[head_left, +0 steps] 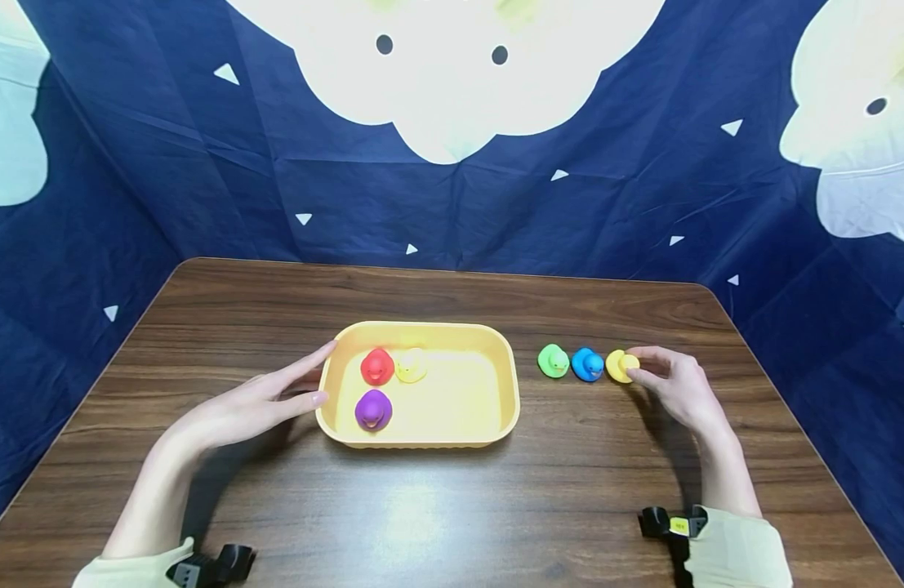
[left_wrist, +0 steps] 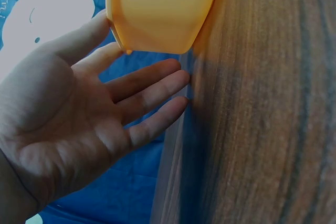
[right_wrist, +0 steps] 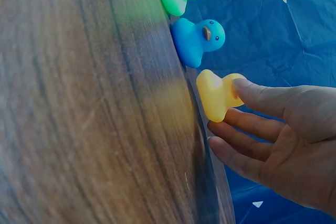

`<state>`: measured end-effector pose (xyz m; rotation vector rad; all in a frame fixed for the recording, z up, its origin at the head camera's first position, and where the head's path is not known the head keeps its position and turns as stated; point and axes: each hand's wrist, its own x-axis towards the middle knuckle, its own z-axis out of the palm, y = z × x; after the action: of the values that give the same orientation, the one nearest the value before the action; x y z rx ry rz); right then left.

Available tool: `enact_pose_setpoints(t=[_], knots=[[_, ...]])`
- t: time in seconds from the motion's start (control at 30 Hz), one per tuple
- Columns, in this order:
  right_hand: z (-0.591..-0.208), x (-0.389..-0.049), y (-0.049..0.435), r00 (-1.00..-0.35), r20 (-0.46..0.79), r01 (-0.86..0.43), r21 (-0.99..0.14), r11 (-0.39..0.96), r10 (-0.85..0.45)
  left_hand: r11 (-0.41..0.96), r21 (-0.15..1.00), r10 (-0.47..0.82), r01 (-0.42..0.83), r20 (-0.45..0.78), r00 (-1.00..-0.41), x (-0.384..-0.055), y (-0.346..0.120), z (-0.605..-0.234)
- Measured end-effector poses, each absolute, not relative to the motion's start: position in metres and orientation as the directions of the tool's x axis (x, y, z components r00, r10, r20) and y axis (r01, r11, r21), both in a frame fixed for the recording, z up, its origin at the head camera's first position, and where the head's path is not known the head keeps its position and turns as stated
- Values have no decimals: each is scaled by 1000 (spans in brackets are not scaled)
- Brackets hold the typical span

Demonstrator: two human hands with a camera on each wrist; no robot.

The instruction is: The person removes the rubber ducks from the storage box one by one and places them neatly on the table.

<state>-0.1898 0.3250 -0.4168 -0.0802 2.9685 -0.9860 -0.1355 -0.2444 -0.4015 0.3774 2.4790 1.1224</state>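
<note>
My left hand (head_left: 253, 408) touches the left end of a pale yellow plastic tub (head_left: 452, 442) with its thumb and forefinger; in the left wrist view the other fingers are spread, fairly straight, below the tub's corner. Inside the tub are a red rubber duck (head_left: 376, 367), a yellow one and a purple rubber duck (head_left: 373, 410), all toward its left side. To the right, my right hand (head_left: 675, 384) pinches another yellow rubber duck (right_wrist: 212, 95), its thumb on the duck's head. A blue rubber duck (head_left: 587, 364) and a green rubber duck (head_left: 553, 361) stand beside it in a row.
The brown wood-grain table (head_left: 437, 514) carries everything, its far edge running behind the tub. Dark blue cloth (head_left: 452, 204) with white cloud shapes hangs behind and at the sides. Black straps with cameras (head_left: 212, 565) sit at both wrists.
</note>
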Motion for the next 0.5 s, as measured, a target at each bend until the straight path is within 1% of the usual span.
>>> enact_pose_setpoints(t=[0.13,0.33,0.5], knots=[[-419,-191,325,-999,-12,-35,-595,803,-52,645,760,393,80,-241,-887,-135,-245,-402],[-422,-193,327,-998,5,-59,-576,815,-68,660,747,387,86,-239,-891,-135,-245,-402],[-422,-192,328,-997,-3,-59,-585,809,-75,658,748,383,83,-238,-893,-135,-244,-403]])
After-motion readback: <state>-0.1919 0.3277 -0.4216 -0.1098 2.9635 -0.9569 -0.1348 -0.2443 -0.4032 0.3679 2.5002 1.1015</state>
